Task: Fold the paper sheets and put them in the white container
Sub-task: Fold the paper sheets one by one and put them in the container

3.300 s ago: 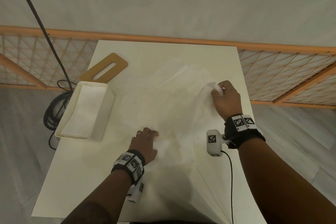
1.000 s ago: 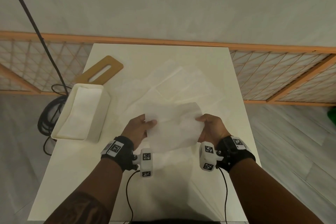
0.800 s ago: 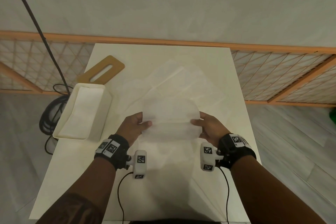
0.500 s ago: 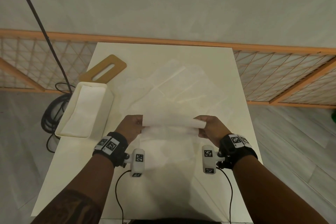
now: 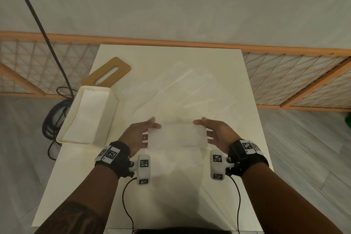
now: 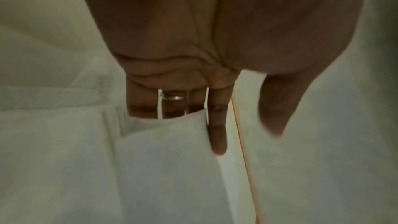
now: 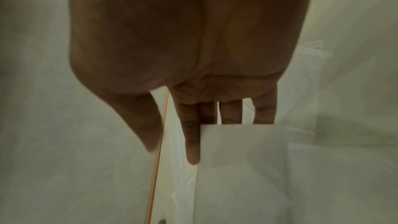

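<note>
From the head camera we see a folded paper sheet, a pale, slightly translucent white rectangle lying long side across, held between our two hands above the white table. Our left hand supports its left end and our right hand its right end, both with fingers stretched nearly straight and palms facing each other, so the sheet rests on flat fingers rather than in a clenched grasp. More loose sheets lie spread and overlapping on the table beyond it, hard to separate from one another. The white container sits at the table's left edge, well apart from the sheet, with white paper already inside, and a wooden lid with a slot lies just behind it. In the left wrist view the hand is extended, a ring on one finger, and the sheet covers the fingertips. In the right wrist view the hand is likewise flat, the sheet lying over its straight fingers, soft and blurred.
</note>
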{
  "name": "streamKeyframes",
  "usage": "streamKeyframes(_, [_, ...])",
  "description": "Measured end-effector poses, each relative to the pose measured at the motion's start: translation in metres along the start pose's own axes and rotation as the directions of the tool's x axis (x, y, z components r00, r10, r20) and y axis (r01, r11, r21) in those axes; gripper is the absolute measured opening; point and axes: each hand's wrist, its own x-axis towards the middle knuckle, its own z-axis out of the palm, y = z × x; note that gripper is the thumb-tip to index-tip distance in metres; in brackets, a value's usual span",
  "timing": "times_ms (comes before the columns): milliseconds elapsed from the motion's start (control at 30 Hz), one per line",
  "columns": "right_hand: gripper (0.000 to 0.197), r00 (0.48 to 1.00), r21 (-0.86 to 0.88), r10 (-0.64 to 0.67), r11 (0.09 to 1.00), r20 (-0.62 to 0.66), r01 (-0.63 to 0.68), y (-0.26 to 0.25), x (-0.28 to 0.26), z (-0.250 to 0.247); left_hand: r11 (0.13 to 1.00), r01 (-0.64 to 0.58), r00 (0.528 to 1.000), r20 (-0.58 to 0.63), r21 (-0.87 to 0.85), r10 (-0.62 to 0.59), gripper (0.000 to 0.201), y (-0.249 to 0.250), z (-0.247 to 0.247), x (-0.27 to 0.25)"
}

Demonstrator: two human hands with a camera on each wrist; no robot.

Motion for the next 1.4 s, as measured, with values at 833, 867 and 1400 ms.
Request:
streamKeyframes(833, [0.016,0.995,-0.095,-0.074,0.993,-0.074,0.067,0.050,-0.012,0.019,0.959,-0.155,0.971,-0.142,0.237,0.192,0.024,-0.071,-0.004,-0.008])
streamKeyframes(867, [0.019,0.994,-0.094,-0.083,0.993,-0.073,0.076,0.050,-0.013,0.019,0.972,-0.153,0.976,-0.129,0.178,0.177,0.020,-0.070,-0.003,-0.009])
streamKeyframes(1400, [0.022,0.985,-0.129,-0.171,0.976,0.033,0.173,0.039,-0.016,0.009,0.967,-0.200,0.979,0.006,0.157,0.202,0.033,-0.058,-0.012,-0.011])
